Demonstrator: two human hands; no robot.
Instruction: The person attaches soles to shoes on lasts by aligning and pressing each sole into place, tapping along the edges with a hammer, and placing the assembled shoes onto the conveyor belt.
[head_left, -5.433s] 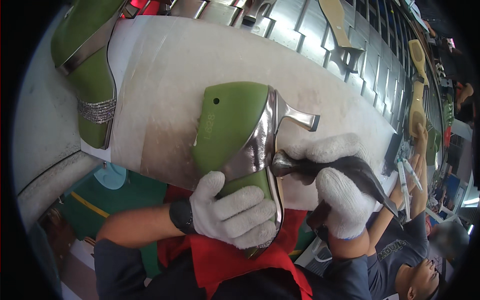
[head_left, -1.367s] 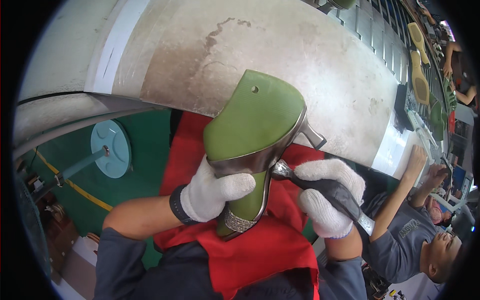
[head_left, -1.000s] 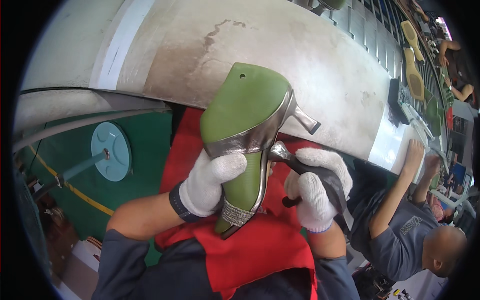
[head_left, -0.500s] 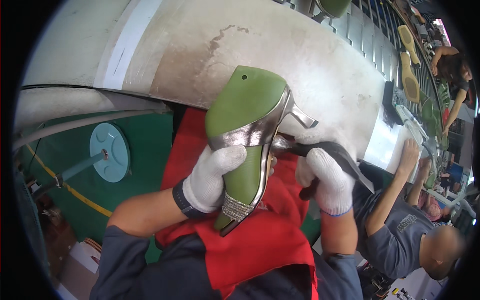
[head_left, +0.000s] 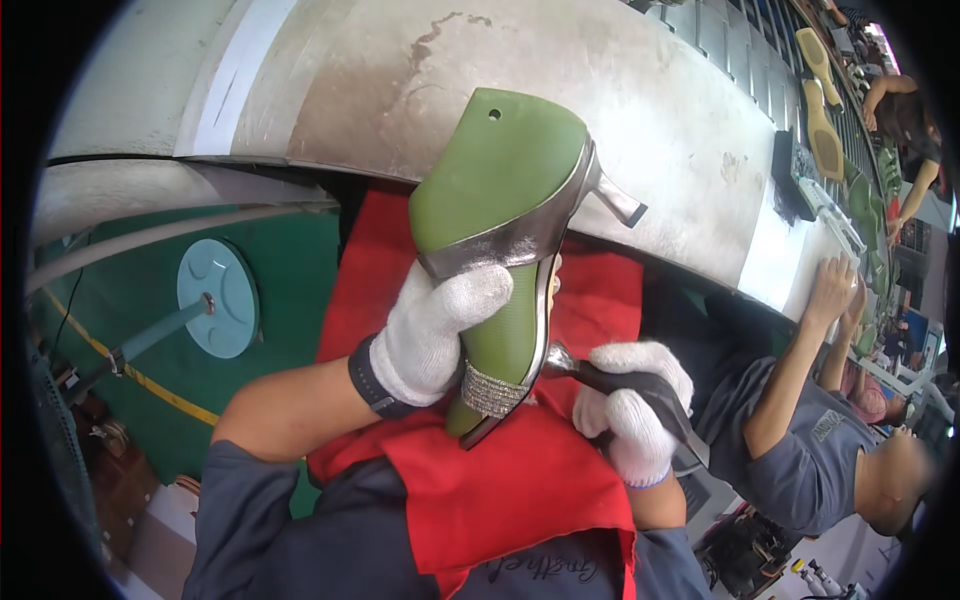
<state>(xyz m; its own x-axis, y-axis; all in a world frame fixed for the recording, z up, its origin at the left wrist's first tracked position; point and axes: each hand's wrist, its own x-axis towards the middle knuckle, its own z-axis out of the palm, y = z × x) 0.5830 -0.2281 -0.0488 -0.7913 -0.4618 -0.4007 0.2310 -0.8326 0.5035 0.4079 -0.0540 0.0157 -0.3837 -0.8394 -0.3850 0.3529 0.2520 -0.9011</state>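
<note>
A high-heeled shoe (head_left: 505, 240), mounted on a green last (head_left: 500, 175), is held above a red apron (head_left: 520, 500), its far end seen over the near edge of a pale, stained tabletop (head_left: 660, 140). The last is pierced by a small hole near its far end; its middle is crossed by a smooth metallic band, its toe by a glittering strap (head_left: 490, 392). The toe is pointed near, the sole edge is turned right, and a slim heel (head_left: 618, 203) is angled out to the far right.

The shoe is gripped from the left by the gloved left hand (head_left: 430, 330), thumb laid across the green (the fingers are mostly hidden behind), so part of its side is covered. By the gloved right hand, curled closed (head_left: 635, 410), a dark tool (head_left: 645, 388) is held, its rounded shiny head brought up to the sole edge near the toe; whether contact is made cannot be told.

At left, a round light-blue stool (head_left: 217, 300) is seen over a green floor (head_left: 290, 345). To the far right, yellowish sole-shaped pieces (head_left: 824, 130) and a black-bristled brush (head_left: 788, 185) are laid out, and the tabletop's right end is reached by the arms of another person (head_left: 835, 440).
</note>
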